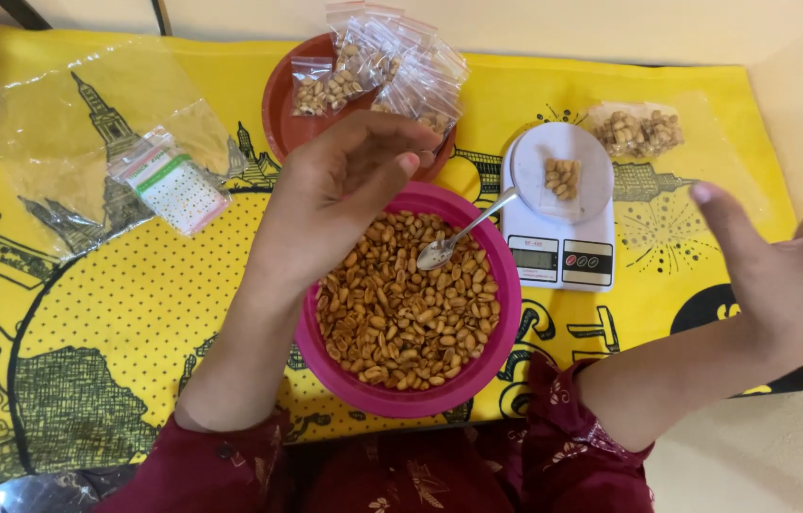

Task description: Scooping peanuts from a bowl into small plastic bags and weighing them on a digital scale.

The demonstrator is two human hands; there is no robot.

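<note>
1. Left hand [340, 180] hovers over the far rim of the pink bowl [506, 285], fingers loosely curled, holding nothing visible. Right hand [767, 275] is raised at the right edge, open and empty.
2. Bowl is nearly full of roasted nuts [401, 313]; a metal spoon [463, 236] rests in them, untouched.
3. Kitchen scale [558, 204] carries a small clear bag with a few nuts [563, 178], unsealed as far as can be told.
4. Done: several filled bags [392, 71] lie in the red bowl [278, 104]; one more filled bag [643, 131] lies beside the scale.
5. Left: empty bags [169, 180] on the yellow cloth [88, 313], and judging by the bowl, most of the portioning.
</note>
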